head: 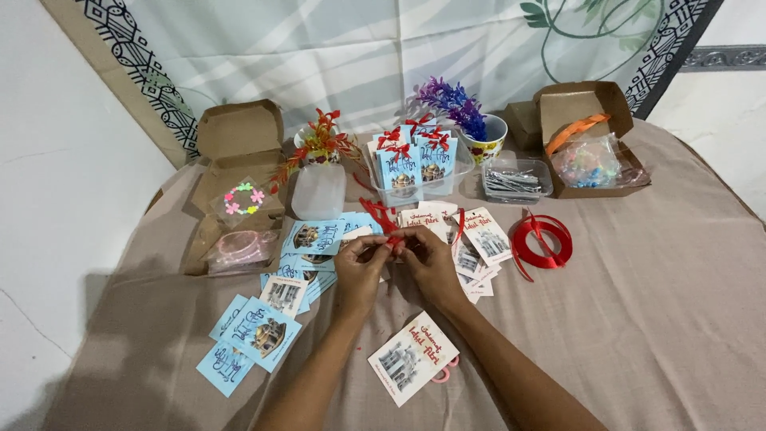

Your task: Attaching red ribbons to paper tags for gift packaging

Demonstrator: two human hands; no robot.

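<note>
My left hand (361, 267) and my right hand (427, 262) meet over the middle of the table, fingers pinched on a thin red ribbon (381, 219) that trails up and left from my fingertips. A white printed card (413, 357) lies near me between my forearms, over pink scissors handles (444, 373). Light blue cards (257, 327) are spread to the left and white cards (481, 235) to the right of my hands. A clear tub (458, 171) behind holds finished cards with red bows (398, 150).
A red ribbon roll (542, 241) lies right of the cards. Open cardboard boxes stand at back left (236, 132) and back right (582, 104). A cup with purple flowers (485, 136), a red plant (319, 144), and a clear tray of metal clips (517, 182) line the back.
</note>
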